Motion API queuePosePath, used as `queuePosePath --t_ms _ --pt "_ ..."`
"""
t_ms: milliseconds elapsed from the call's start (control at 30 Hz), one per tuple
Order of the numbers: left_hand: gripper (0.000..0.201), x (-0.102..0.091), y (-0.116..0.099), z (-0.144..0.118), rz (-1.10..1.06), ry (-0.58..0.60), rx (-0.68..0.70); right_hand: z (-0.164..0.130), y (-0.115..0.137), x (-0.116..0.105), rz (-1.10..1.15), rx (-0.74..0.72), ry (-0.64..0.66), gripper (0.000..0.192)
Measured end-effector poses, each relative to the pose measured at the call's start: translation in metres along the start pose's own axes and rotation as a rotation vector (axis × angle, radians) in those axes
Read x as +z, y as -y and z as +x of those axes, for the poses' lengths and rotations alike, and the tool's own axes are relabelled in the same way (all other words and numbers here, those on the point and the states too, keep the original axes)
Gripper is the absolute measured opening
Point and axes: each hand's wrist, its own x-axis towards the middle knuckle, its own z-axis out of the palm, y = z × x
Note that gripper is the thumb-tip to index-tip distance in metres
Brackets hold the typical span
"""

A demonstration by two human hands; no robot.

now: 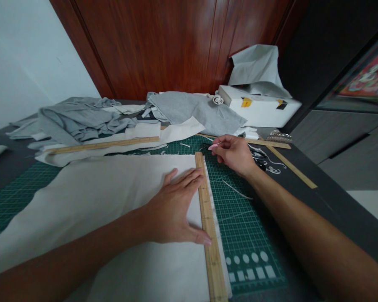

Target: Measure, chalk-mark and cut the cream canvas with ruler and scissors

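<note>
A large piece of cream fabric (122, 188) lies over the green cutting mat (236, 226). Along its right edge runs a wooden ruler (212, 243), with a narrow strip of fabric showing past it. My left hand (176, 205) is spread flat, palm down, its fingertips and thumb pressing on the ruler. Beyond the ruler's far end, my right hand (234, 153) is closed in a pinch above the mat. Between its thumb and fingers is a small pink piece (213, 147) that looks like tailor's chalk, partly hidden by the fingers.
Grey cloth (78, 119) is heaped at the back left. A second wooden ruler (103, 144) lies on fabric strips. At the back right stands a white box (261, 107). Black-handled scissors (258, 157) and thread scraps lie beside my right wrist, near more rulers (291, 167).
</note>
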Motion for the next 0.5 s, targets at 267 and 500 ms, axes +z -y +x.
queuePosePath --t_ms 267,500 --pt "0.127 0.0 -0.001 -0.001 0.003 0.002 -0.004 -0.002 0.025 -0.037 0.218 0.002 -0.191 0.021" --pt "0.128 -0.001 0.0 0.0 0.003 0.0 -0.001 -0.027 0.033 -0.004 0.432 0.153 0.059 0.017"
